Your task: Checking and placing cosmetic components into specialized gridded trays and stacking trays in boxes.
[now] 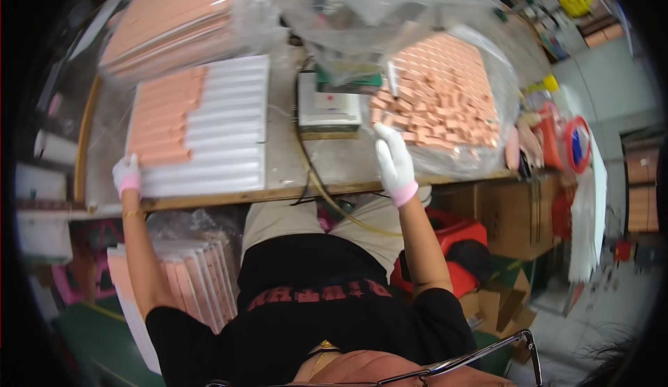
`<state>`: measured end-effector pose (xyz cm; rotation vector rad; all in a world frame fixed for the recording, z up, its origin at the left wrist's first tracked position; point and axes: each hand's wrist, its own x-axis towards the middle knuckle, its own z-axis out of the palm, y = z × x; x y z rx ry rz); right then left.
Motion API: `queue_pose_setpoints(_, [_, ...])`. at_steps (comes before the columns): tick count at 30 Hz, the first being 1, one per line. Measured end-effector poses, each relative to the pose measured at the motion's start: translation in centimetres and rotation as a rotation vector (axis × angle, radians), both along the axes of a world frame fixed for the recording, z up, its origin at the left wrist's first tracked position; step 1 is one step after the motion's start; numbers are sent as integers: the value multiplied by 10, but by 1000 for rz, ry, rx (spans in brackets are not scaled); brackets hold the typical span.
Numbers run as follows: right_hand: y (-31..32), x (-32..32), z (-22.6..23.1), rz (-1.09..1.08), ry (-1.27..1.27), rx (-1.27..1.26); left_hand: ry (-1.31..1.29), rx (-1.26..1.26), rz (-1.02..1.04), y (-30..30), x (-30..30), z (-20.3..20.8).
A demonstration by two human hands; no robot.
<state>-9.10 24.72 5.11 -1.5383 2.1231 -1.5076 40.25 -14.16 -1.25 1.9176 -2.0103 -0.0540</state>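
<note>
My left hand (127,174), in a white glove with a pink cuff, rests at the near left corner of a white ridged tray (226,136). Its fingers look slightly apart, and blur hides their exact contact. Rows of small pink blocks (163,119) cover the tray's left part; bare white grooves show on the right. My right hand (395,159), gloved the same way, has its fingers stretched out toward the near left edge of a heap of loose pink blocks (435,112). Nothing shows in that hand. The heap lies on clear plastic, with tidier rows behind it.
A small boxy device (329,112) with a green upper part stands between tray and heap, a yellowish hose (316,178) beside it. Plastic-wrapped stacked pink sheets (177,21) fill the back left. Filled trays (188,275) stand below the table edge. A red basket (553,136) is at right.
</note>
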Motion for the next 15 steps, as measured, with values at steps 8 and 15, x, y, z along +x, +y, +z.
queue_pose_setpoints(8, [-1,-77,8,-358,338,470,315,239,-101,-5,-47,-14])
queue_pose_setpoints(15, [-45,-67,7,-280,377,978,582,70,-278,22,-81,34])
